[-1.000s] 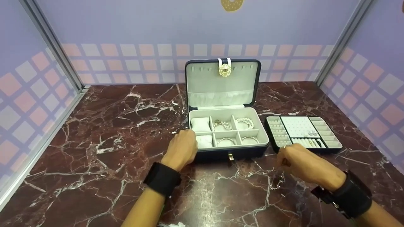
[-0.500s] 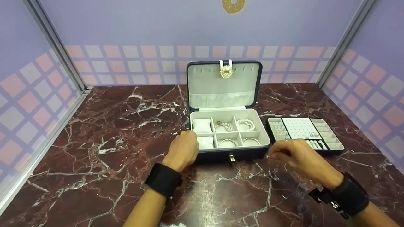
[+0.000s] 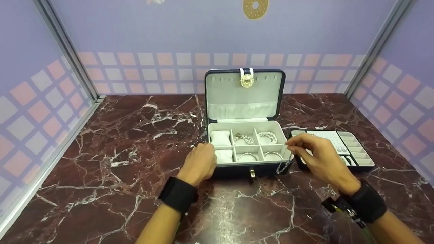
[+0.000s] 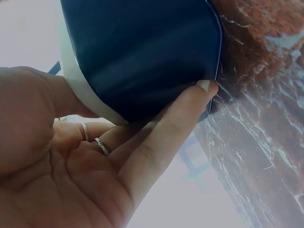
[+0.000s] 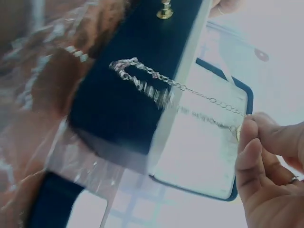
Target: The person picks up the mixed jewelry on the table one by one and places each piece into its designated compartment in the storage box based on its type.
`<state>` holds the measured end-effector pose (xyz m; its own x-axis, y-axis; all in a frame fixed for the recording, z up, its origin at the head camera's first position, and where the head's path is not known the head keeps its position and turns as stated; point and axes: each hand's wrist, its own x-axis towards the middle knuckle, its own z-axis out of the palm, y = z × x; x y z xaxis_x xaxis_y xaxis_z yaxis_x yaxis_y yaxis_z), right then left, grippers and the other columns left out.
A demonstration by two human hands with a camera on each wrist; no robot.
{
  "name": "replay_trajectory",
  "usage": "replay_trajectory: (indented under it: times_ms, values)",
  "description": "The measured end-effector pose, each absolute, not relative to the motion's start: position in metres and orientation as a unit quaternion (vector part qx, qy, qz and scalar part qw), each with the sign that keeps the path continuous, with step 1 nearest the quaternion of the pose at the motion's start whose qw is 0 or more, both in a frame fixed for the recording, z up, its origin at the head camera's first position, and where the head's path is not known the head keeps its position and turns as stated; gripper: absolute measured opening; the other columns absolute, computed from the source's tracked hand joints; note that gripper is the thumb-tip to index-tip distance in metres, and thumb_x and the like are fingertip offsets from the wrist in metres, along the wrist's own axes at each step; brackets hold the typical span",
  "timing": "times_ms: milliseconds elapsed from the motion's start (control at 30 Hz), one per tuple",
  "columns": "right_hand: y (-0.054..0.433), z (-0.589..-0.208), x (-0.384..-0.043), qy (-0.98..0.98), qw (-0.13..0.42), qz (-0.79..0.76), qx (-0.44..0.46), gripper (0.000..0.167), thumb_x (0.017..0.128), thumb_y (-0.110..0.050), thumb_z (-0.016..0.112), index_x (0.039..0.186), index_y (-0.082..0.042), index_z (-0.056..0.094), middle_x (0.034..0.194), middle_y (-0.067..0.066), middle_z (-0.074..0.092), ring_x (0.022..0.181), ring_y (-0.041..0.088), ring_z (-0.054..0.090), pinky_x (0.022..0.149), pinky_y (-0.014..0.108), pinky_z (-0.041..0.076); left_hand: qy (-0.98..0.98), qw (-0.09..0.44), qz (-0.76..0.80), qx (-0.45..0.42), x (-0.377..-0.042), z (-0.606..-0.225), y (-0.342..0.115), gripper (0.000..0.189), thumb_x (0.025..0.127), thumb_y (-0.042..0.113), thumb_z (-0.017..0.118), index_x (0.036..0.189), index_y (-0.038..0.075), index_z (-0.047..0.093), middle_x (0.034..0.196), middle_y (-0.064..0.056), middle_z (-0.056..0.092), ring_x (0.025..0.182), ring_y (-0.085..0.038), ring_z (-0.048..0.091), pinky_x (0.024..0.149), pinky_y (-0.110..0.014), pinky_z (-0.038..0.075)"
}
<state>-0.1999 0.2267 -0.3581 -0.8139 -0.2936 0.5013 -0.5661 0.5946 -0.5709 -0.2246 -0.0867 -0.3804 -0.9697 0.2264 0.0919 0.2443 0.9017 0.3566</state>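
Note:
A navy jewelry box (image 3: 234, 170) stands with its lid up and a pale lining of six-part dividers facing me. My left hand (image 3: 199, 161) grips its left side; in the left wrist view, fingers (image 4: 164, 137) lie along the dark wall and the thumb goes behind the pale rim. Between thumb and fingertips, my right hand (image 3: 320, 159) pinches a silver chain bracelet (image 5: 154, 88). The bracelet dangles in a loop in front of the box's right front corner. Pearl bracelets (image 3: 268, 137) fill the back compartments, bangles (image 3: 273, 156) the front ones, and white cushions (image 3: 220, 138) the left ones.
A navy-rimmed jewelry tray (image 3: 356, 149) lies right of the box, partly behind my right hand, with pearl earrings (image 3: 342, 149) on its dotted pad. The marbled table (image 3: 135, 135) meets lilac panels (image 3: 152, 34) at the back and sides.
My right hand has risen and moved left toward the box, carrying the bracelet from low over the table to the box's right front corner. My left hand stays at the box's left side.

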Motion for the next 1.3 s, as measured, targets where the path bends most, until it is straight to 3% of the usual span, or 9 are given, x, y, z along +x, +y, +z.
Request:
replay_trajectory:
  times_ms: [200,267,333,400,500,633,767,1000,1300]
  values:
    - [0.214,-0.347,-0.22,-0.879,0.237,0.354,0.216,0.016,0.088,0.008,0.071,0.101,-0.002,0.072,0.091,0.009,0.075,0.079,0.01,0.067,0.076,0.006,0.05,-0.972,0.032,-0.203,-0.117,-0.23,-0.376,-0.09,0.032,0.093,0.002,0.049,0.063,0.01,0.053,0.091,-0.023,0.072,0.081,-0.039,0.072,0.074,-0.051,0.063]
    - [0.209,-0.343,-0.229,-0.875,0.257,0.349,0.214,0.017,0.087,0.009,0.07,0.101,0.0,0.072,0.094,0.012,0.076,0.082,0.015,0.069,0.079,0.004,0.049,-0.969,0.029,-0.22,-0.106,-0.232,-0.374,-0.092,0.025,0.098,0.006,0.045,0.081,0.002,0.062,0.098,-0.027,0.071,0.09,-0.043,0.072,0.08,-0.053,0.062]
    - [0.203,-0.34,-0.239,-0.868,0.275,0.351,0.217,0.016,0.088,0.009,0.069,0.101,0.0,0.073,0.096,0.012,0.076,0.085,0.02,0.07,0.081,0.004,0.049,-0.965,0.023,-0.245,-0.092,-0.235,-0.37,-0.095,0.029,0.101,0.009,0.041,0.113,-0.007,0.062,0.113,-0.031,0.068,0.107,-0.045,0.068,0.093,-0.052,0.06]
    - [0.196,-0.338,-0.25,-0.861,0.292,0.353,0.221,0.015,0.089,0.008,0.069,0.101,0.0,0.074,0.097,0.012,0.076,0.086,0.023,0.07,0.082,0.004,0.049,-0.961,0.02,-0.262,-0.084,-0.24,-0.365,-0.098,0.044,0.105,0.014,0.04,0.141,-0.011,0.045,0.134,-0.035,0.058,0.128,-0.046,0.057,0.11,-0.051,0.05]
    - [0.186,-0.335,-0.267,-0.853,0.315,0.352,0.222,0.012,0.091,0.004,0.069,0.1,-0.001,0.076,0.096,0.012,0.076,0.082,0.02,0.068,0.077,0.005,0.048,-0.956,0.039,-0.28,-0.084,-0.25,-0.354,-0.101,0.062,0.106,0.02,0.041,0.158,-0.007,0.02,0.159,-0.031,0.033,0.15,-0.043,0.033,0.126,-0.05,0.03]
    - [0.173,-0.332,-0.289,-0.847,0.338,0.358,0.201,0.01,0.094,-0.003,0.069,0.1,-0.002,0.076,0.094,0.013,0.077,0.074,0.016,0.062,0.068,0.009,0.045,-0.954,0.061,-0.28,-0.091,-0.265,-0.335,-0.098,0.069,0.107,0.024,0.041,0.161,-0.002,0.006,0.169,-0.025,0.005,0.158,-0.038,0.01,0.128,-0.051,0.018]
    - [0.16,-0.33,-0.31,-0.843,0.345,0.373,0.176,0.009,0.094,-0.005,0.07,0.1,-0.001,0.076,0.096,0.014,0.077,0.073,0.019,0.061,0.067,0.015,0.043,-0.955,0.082,-0.27,-0.095,-0.281,-0.317,-0.092,0.073,0.107,0.023,0.041,0.16,-0.001,-0.002,0.168,-0.023,-0.01,0.159,-0.037,0.0,0.128,-0.051,0.014]
    - [0.145,-0.323,-0.341,-0.817,0.357,0.432,0.136,0.009,0.092,-0.003,0.071,0.1,0.001,0.074,0.095,0.016,0.078,0.078,0.025,0.071,0.068,0.013,0.048,-0.956,0.131,-0.239,-0.111,-0.309,-0.302,-0.081,0.074,0.103,0.015,0.042,0.162,0.001,-0.002,0.17,-0.022,-0.009,0.16,-0.035,0.001,0.131,-0.042,0.012]
    - [0.132,-0.313,-0.37,-0.776,0.417,0.464,0.096,0.007,0.09,-0.007,0.076,0.094,-0.002,0.077,0.092,0.014,0.078,0.072,0.013,0.062,0.065,0.011,0.045,-0.95,0.151,-0.235,-0.14,-0.324,-0.298,-0.077,0.078,0.098,0.005,0.046,0.161,-0.001,0.001,0.171,-0.02,-0.004,0.161,-0.03,0.003,0.131,-0.04,0.014]
